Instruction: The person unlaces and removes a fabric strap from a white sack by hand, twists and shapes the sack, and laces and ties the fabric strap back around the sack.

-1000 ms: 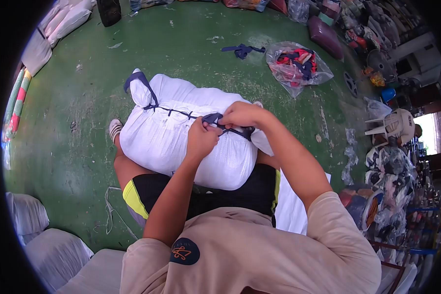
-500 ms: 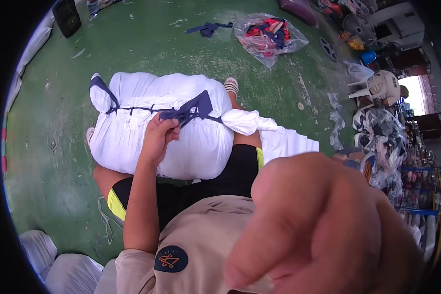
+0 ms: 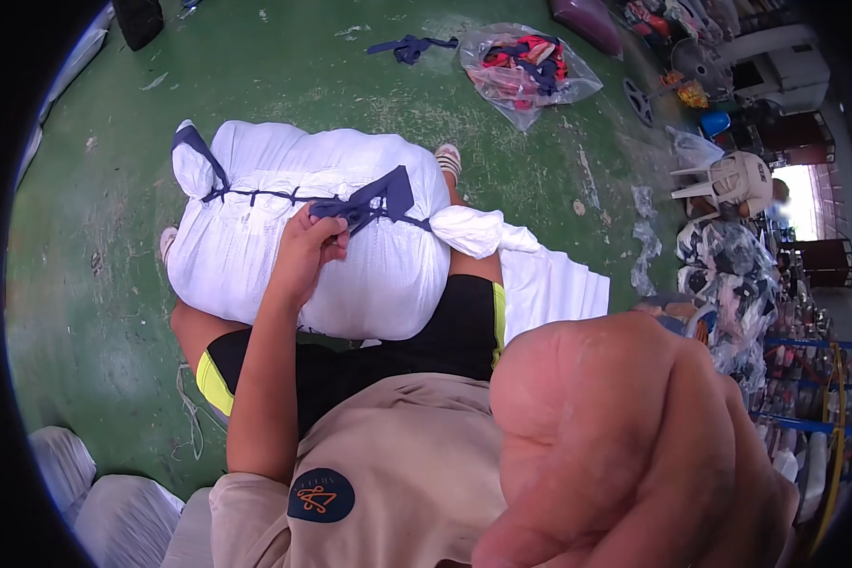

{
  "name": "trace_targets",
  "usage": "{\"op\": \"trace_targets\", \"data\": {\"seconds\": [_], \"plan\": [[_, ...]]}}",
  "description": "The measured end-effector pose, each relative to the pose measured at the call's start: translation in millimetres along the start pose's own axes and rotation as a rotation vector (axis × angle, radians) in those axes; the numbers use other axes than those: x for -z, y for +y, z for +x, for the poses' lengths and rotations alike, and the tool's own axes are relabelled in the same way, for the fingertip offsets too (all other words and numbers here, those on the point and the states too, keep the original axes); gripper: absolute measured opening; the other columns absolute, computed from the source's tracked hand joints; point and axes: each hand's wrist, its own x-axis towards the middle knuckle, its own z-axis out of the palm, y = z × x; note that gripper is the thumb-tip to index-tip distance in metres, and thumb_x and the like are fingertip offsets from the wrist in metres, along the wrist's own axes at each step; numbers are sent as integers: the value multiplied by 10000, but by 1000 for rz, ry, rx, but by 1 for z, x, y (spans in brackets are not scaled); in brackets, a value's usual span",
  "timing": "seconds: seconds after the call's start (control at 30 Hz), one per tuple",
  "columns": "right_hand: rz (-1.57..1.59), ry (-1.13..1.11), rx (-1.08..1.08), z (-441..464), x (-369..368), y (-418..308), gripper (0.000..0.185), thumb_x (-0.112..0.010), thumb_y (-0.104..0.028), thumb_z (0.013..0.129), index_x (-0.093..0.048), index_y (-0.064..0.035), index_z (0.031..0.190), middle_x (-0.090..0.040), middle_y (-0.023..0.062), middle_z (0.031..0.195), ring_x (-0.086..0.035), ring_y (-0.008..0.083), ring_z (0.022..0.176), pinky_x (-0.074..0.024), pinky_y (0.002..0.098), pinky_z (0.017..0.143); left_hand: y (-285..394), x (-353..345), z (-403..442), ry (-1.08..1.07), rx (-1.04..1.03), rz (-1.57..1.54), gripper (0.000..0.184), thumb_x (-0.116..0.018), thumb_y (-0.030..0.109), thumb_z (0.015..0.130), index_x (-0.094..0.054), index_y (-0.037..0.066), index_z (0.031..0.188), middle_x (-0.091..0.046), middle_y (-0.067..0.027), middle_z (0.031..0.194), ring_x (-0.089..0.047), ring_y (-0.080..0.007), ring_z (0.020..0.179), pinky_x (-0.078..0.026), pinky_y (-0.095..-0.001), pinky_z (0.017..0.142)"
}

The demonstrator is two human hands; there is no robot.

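A full white sack [image 3: 369, 284] lies between my legs, its seam laced with dark blue cloth strip [image 3: 388, 194]. My left hand [image 3: 308, 246] pinches the bunched blue strip near the middle of the seam. At each end of the seam a corner of the sack is gathered into a knob; the left one has blue cloth wrapped round it. Very close to the camera, my right hand [image 3: 634, 435] fills the lower right with its fingers curled. Whether it holds anything is hidden.
On the green floor beyond the sack lie a loose blue strip [image 3: 412, 47] and a clear plastic bag [image 3: 530, 71] of red and blue cloth. White sheeting [image 3: 554, 293] lies by my right leg. White sacks [image 3: 128, 521] sit lower left; a white chair [image 3: 729, 180] and wrapped goods stand right.
My right hand has left the blue strip and come up close to the camera. My left hand still pinches the strip. The view has shifted, showing the sack farther left.
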Motion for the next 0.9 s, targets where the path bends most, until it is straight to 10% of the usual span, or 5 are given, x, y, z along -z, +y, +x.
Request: {"op": "trace_targets", "data": {"seconds": [0.23,0.37,0.9], "plan": [[26,31,43,-35,76,-4,70,-658,-20,818,-704,-32,870,-673,55,755,-591,153,642,-483,255,609,0,1,-2,13,3,12,71,-588,31,908,-538,73,937,-620,-71,766,-564,-105,633,-488,-189,568],[24,65,70,11,-43,3,66,-662,-20,818,-703,-33,868,-674,55,758,-592,155,644,-483,259,608,2,2,0,14,20,10,71,-603,36,898,-543,68,916,-622,-69,764,-561,-116,638,-491,-213,609],[65,153,145,19,-3,27,49,-681,-23,819,-703,-37,861,-677,54,769,-599,162,650,-486,273,608,1,1,1,27,27,20,56,-601,38,903,-553,60,920,-615,-74,749,-559,-121,627,-493,-214,598]]}}
